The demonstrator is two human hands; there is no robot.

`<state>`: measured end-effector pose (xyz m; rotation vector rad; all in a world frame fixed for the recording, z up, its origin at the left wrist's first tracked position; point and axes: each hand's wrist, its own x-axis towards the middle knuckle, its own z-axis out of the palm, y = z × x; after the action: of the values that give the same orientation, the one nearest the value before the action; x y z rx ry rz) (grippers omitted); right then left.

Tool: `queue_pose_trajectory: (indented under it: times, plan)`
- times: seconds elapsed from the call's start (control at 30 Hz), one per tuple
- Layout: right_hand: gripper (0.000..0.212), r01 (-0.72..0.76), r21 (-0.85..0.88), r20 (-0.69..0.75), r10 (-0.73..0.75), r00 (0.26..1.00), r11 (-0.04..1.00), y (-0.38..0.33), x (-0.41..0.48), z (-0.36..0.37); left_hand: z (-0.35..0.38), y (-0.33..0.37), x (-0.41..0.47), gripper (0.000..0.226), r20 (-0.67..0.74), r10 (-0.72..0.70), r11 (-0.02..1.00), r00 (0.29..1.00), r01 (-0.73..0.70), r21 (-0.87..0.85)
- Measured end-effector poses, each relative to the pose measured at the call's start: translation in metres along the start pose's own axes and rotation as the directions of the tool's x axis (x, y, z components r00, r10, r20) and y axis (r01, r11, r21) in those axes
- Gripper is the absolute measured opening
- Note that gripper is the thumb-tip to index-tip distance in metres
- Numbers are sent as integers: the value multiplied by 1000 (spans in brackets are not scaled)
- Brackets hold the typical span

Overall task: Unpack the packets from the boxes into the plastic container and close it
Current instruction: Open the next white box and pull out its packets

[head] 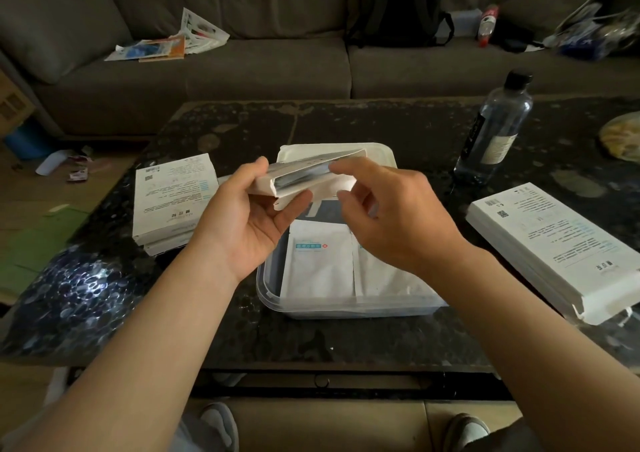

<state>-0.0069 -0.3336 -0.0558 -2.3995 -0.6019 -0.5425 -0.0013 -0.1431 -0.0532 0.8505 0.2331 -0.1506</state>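
Note:
My left hand [256, 216] grips a white box [304, 177] above the clear plastic container [346, 307], its open end facing me with silvery packets showing inside. My right hand [391, 216] hovers at the box's right side, index finger touching its top edge, fingers loosely bent. In the container lie two white packets [320, 261] side by side. The container's white lid [377, 155] lies just behind it. Stacked white boxes [171, 195] sit to the left, and another stack of white boxes [550, 247] lies at the right.
A clear water bottle [493, 129] with a black cap stands at the back right of the dark table [346, 340]. A yellowish plate [621, 138] lies at the far right edge. Behind is a grey sofa [263, 67] with torn packaging, a backpack and another bottle.

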Motion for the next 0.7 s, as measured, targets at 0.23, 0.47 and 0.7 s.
queue_pose_trajectory:
  times: [0.23,0.47,0.7]
  plan:
    - [46,23,-86,29,-21,999,996,0,1,12,0,2,-3,39,62,-37,998,997,33,62]
    - [33,44,-160,117,-26,993,986,2,1,14,2,3,-5,38,87,-42,979,995,23,203]
    - [29,118,-121,132,-102,986,986,7,2,16,-1,1,-5,37,64,-38,980,997,25,200]
